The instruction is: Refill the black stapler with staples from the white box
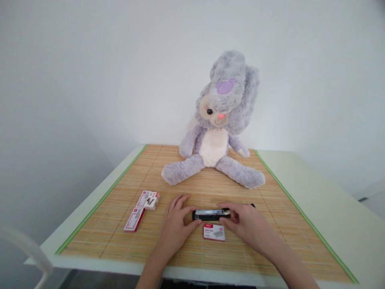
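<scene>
Stapler [207,215]: black, long and narrow, lying lengthwise on the bamboo mat [99,224], in front of the plush rabbit [214,147].
Metal rail [207,212]: silvery, shiny, facing upward along the black body; finer detail too small to read.
Left grip [173,222]: pinching the stapler's left end, forefinger at the far side, thumb at the near side.
Right grip [251,224]: pinching the stapler farther right, forefinger above the rail, thumb along the near edge; right end hidden beneath the fingers.
Black tip [253,205]: poking out past the right knuckles; cannot tell whether joined to the stapler.
Middle of stapler: uncovered, bridging the space between both thumbs.
Staple box [214,232]: red and white, flat, just on the near side of the stapler, between the two hands.
Boxes at left [147,199]: two, red and white, set corner to corner, apart from the left grip by a stretch of slats.
Rabbit's feet: beyond the stapler, slats showing in between.
Green borders [100,200]: along both mat sides, well apart from either grip.
Bench [315,192]: pale, extending past the right border; front edge crossed by both forearms.
</scene>
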Tool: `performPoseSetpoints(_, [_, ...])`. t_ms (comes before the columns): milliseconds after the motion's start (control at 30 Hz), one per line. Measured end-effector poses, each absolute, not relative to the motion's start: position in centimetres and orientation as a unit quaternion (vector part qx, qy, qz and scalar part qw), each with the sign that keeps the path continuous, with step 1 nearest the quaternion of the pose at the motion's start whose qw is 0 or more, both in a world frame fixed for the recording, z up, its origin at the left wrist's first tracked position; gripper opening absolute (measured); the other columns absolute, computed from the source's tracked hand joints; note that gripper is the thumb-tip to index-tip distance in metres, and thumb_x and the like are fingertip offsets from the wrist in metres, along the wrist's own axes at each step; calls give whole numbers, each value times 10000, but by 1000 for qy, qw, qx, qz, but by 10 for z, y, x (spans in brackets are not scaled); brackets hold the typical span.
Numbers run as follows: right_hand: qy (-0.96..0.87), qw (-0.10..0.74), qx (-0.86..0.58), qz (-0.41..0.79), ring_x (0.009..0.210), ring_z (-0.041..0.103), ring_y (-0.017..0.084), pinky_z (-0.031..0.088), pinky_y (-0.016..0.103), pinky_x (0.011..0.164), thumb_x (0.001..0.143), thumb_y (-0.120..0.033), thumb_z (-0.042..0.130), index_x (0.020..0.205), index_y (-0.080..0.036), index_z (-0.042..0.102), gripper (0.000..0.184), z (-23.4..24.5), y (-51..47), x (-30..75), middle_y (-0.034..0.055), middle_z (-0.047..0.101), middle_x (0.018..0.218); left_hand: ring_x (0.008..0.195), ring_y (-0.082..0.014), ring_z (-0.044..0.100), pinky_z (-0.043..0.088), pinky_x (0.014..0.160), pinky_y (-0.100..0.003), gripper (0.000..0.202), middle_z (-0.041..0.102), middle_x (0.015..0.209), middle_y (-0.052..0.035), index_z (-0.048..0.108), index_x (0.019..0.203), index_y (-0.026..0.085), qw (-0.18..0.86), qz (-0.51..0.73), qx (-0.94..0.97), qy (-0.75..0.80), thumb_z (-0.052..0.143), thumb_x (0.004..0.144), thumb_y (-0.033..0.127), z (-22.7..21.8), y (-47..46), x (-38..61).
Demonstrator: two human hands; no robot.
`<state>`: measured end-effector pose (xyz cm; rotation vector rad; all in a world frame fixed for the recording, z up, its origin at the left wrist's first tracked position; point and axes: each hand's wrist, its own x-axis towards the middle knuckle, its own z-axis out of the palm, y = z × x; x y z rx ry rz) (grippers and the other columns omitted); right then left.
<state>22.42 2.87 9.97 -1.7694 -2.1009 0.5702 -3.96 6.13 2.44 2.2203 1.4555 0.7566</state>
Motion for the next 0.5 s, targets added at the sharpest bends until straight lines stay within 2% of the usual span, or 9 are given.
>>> performPoseSetpoints(133, [-686,206,-678,163,576,570,170,349,282,567,906,-515,647,1336,-277,669,492,90,26,285,-38,594,634,1491,-294,357,334,1217,-560,305,508,1546,14,747,1152,372,191,273,788,518,769,854,430,23,62,-40])
performPoseSetpoints(233, [-652,245,-682,223,598,581,182,382,289,555,884,-617,649,1337,-228,657,597,78,24,310,-25,610,658,1488,-298,360,334,1217,-572,291,510,1543,18,751,1139,375,194,270,788,518,768,854,428,22,62,-40])
performPoseSetpoints(367, [-629,341,-587,378,821,654,219,507,327,708,894,-609,652,1201,-210,687,504,70,28,303,43,723,912,1486,-296,366,331,1220,-571,288,506,1545,18,745,1149,378,194,270,788,519,755,865,429,23,62,-39])
performPoseSetpoints(433, [-629,360,-561,399,863,652,221,515,338,755,899,-591,661,1138,-206,694,454,74,32,291,50,727,957,1480,-294,376,337,1218,-563,288,511,1539,19,744,1149,381,195,271,788,517,756,864,425,24,61,-40])
performPoseSetpoints(500, [-643,357,-557,386,831,636,206,499,325,729,900,-573,673,1101,-211,699,416,82,36,278,36,717,931,1469,-290,392,349,1211,-554,286,523,1527,23,744,1140,386,195,272,789,516,764,857,421,25,61,-40])
